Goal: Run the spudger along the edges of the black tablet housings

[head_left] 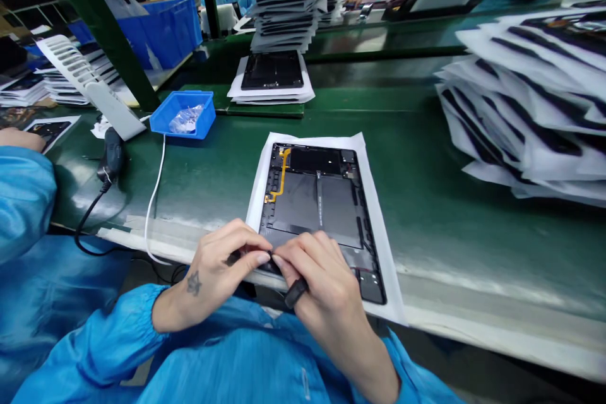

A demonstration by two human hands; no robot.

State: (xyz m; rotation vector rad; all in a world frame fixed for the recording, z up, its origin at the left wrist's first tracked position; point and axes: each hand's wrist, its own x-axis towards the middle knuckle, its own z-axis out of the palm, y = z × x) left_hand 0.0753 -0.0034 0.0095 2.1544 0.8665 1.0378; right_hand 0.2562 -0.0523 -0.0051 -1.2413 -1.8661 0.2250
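An opened tablet housing (298, 202) lies on a white sheet (379, 221) at the bench edge in front of me. Along its left side runs a yellow flex cable (283, 175), and a flat grey area fills its middle. Over the near left corner, my left hand (211, 271) is closed with thumb and forefinger pinched. My right hand (326, 271), a black band around its thumb, pinches right beside it. Between the fingertips shows a small dark bit, too small and covered to name. That corner of the housing is partly hidden by the hands.
A blue bin (203, 115) with clear plastic bags stands back left, near a white slotted stand (101, 91) and a black corded tool (111, 154). Stacked sheets and panels (525, 107) rise at right; another stack (286, 3) stands behind. A co-worker's sleeve (26, 196) is at left.
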